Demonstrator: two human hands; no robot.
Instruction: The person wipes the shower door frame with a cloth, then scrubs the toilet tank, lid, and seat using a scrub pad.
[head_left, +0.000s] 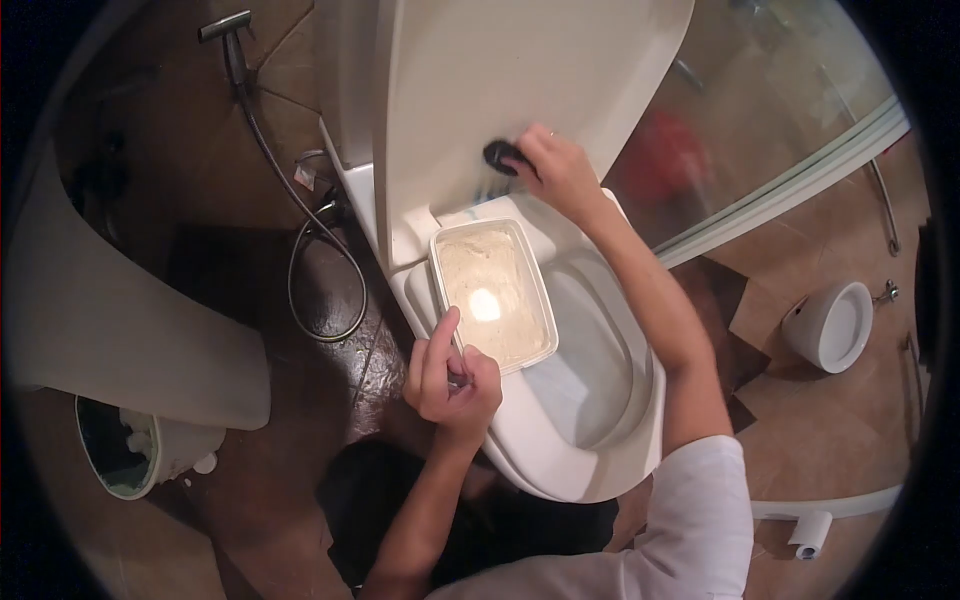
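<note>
Head view: pinches a black brush [500, 156] in the right hand [558, 172], fingers bent over it and close together, against the inner face of the raised toilet lid [520, 75], low down near the hinge end. Shows of the brush only a small, rounded, glossy dark end with a pale glint; hides the rest under the fingers. Cannot tell the dark streaks just below on the lid for bristles or shadow.

Grips a plastic tub [548, 320] in the left hand [455, 390], by the near left corner, with one finger stretched up along the side and others curled in; cannot tell exactly how they close beneath the edge. Has the tub over the left part of the white toilet [580, 482], partly covering the open bowl; cannot tell whether resting on the seat or held above. Looks rectangular, with rounded corners and a pale rim. Contains something cream-beige and liquid-looking, with faint uneven marks and a bright white reflection near the middle.

Wears a white sleeve [700, 500] on the right arm. Shows a spray hose [262, 140] looped to the left, a bin [190, 455] at lower left and a paper roll [811, 533] at lower right.
</note>
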